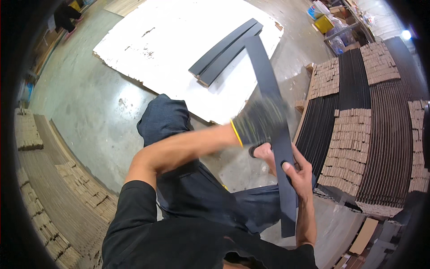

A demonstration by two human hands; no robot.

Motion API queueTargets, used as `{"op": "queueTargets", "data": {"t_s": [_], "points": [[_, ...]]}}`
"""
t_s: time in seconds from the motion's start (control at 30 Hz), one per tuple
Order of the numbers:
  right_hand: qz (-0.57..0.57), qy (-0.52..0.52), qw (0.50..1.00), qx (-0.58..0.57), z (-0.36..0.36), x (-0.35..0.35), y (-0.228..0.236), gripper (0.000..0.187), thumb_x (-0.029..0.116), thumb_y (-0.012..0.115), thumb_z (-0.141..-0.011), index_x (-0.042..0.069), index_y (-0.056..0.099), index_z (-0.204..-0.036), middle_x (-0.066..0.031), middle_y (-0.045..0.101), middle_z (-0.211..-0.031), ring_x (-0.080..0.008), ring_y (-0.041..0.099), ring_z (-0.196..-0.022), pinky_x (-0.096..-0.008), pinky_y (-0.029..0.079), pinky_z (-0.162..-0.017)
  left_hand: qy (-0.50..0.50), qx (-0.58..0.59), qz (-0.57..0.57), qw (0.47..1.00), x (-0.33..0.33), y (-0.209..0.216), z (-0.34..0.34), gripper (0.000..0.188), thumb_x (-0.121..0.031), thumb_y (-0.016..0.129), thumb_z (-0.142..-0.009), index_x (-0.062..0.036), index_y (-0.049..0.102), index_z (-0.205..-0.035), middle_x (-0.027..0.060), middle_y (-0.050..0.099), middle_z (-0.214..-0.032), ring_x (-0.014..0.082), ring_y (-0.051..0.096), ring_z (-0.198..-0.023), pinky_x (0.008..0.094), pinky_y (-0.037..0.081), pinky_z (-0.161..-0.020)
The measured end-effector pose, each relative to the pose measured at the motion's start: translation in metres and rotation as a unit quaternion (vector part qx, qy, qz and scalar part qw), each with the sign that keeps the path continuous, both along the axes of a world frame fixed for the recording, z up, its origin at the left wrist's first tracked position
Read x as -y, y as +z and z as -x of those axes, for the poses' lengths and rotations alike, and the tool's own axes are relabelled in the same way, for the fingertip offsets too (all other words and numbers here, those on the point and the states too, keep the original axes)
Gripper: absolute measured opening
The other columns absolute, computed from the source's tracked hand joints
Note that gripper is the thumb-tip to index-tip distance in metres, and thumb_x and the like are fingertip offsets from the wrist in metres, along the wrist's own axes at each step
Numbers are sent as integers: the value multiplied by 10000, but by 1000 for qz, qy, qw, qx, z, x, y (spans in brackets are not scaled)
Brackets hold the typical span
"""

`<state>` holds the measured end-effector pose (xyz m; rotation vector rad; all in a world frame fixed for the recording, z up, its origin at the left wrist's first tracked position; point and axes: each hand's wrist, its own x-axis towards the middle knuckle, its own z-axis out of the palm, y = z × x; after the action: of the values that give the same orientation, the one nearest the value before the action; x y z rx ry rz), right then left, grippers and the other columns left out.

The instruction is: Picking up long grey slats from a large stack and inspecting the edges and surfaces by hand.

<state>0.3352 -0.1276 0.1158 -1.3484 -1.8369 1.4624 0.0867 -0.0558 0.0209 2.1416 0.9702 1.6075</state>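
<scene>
A long, narrow dark grey board [263, 67] slants across in front of me, its near end close to my body and its far end over a white sheet. My bare right hand [301, 175] grips the board's right edge near the lower half, thumb pressed on the top face. Across the board's middle lies my left hand [262, 119], in a dark glove with a yellow cuff. Motion smears the glove, and its fingers cannot be made out. Two similar dark boards [226, 51] rest side by side on the white sheet [174, 49].
Tall stacks of dark boards with brown ends [347, 148] stand at my right, and more stacks [71, 166] at my left. A cluttered rack [340, 33] is at the far right. Another person's legs [65, 20] show at the far left. My bent knee [165, 116] is beside the sheet.
</scene>
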Motion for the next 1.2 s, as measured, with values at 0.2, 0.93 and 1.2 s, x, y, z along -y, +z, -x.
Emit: {"op": "queueTargets", "data": {"t_s": [0.2, 0.93, 1.2], "points": [[-18, -106, 994, 1, 22, -91, -68, 118, 73, 629, -973, -35, 630, -1021, -52, 651, -927, -134, 612, -824, -281, 489, -718, 84, -87, -118, 986, 5, 61, 15, 481, -260, 751, -751, -94, 693, -1198, 110, 668, -1069, 304, 665, -1006, 433, 552, -870], [-74, -182, 973, -119, 331, -386, -289, 352, 121, 575, -993, -122, 602, -1245, -93, 648, -913, -151, 564, -811, -310, 475, -747, 207, -30, 93, 973, -53, -15, 107, 460, -152, 721, -807, -109, 673, -1262, 93, 660, -1007, 284, 649, -908, 432, 521, -747], [-81, -240, 964, -83, 362, -469, -337, 363, 119, 582, -991, -158, 579, -1225, -154, 665, -1007, -217, 593, -906, -343, 490, -847, 198, -64, 172, 963, -68, -3, 130, 508, -108, 733, -752, -112, 668, -1255, 77, 627, -897, 283, 638, -805, 409, 512, -661]]}}
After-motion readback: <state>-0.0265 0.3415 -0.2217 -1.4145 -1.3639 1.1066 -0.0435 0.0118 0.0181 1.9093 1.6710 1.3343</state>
